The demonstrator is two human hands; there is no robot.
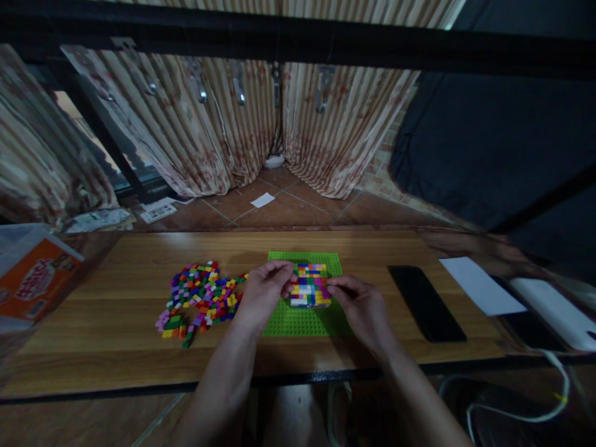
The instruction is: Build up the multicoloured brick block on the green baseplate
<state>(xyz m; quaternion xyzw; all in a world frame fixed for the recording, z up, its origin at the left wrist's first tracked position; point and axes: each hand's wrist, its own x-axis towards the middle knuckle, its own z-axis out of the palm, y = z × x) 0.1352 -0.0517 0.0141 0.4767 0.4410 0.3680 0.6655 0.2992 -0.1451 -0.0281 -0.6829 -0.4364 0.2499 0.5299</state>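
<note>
Partly, both hands (265, 292) hide the brick block's (310, 285) sides.

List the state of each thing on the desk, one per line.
Brick block: assembled, multicoloured, standing on the baseplate, pinched from both sides.
Green baseplate: flat on the desk, mostly bare.
Loose bricks: scattered in a pile, left of the baseplate.
Left hand: grip closed on the block's left side.
Right hand: grip closed on its right side.
Phone: lying flat, screen dark.
</note>
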